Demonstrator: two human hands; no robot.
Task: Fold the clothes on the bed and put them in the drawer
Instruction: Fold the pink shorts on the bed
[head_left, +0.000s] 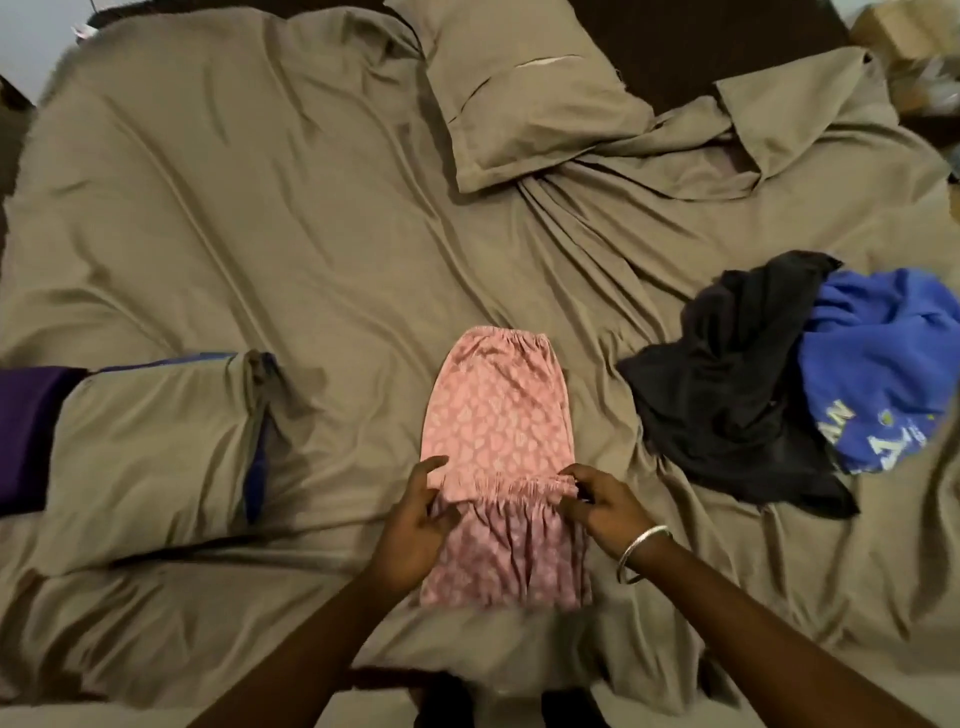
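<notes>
**Pink garment part-folded on a bed, both hands at the fold**

A bed fills the view, covered by a wrinkled tan sheet. Two pillows in matching tan cases lie at the far side, and a third pillow lies at the left edge, with a purple cloth just beside it. Cluttered items at the upper right corner are too blurred to identify.

The left hand rests on the left edge of the pink garment, its grip spread, fingers loosely extended and the thumb lifted. The right hand, with a metal bangle on its wrist, pinches the gathered elastic band that lies across the garment, fingers curled round the cloth at its right end.

The pink garment lies near the middle of the bed, directly before the person. It carries a pale repeating print, has one elastic edge at its far end and a second gathered band doubled over across its near half. To the right, well apart, a black garment and a blue garment with pale lettering lie crumpled together, touching.
</notes>
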